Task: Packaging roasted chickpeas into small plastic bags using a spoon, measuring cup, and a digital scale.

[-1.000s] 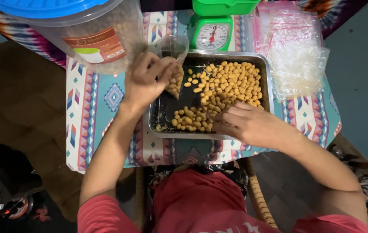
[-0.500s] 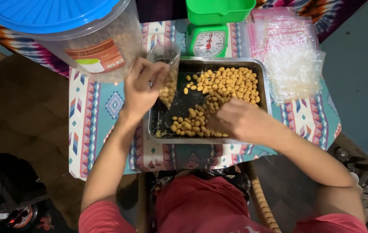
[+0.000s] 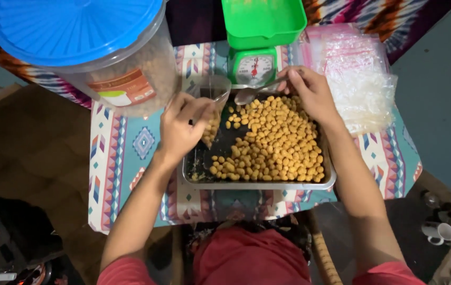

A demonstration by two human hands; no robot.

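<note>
Left hand (image 3: 180, 129) pinching small clear plastic bag (image 3: 214, 113), partly filled with round yellow snack pellets (image 3: 273, 142), over rectangular metal tray (image 3: 260, 184). Right hand (image 3: 310, 92) gripping metal spoon (image 3: 249, 95), bowl empty. Most pellets unbagged; green kitchen scale (image 3: 257, 66) unloaded.

A small table (image 3: 130, 174) covered by a patterned turquoise, pink and white cloth stands on a brown floor (image 3: 30, 148). Right of the table, the floor (image 3: 442, 105) looks grey-blue. A white cup (image 3: 442, 232) lies lower right.
</note>
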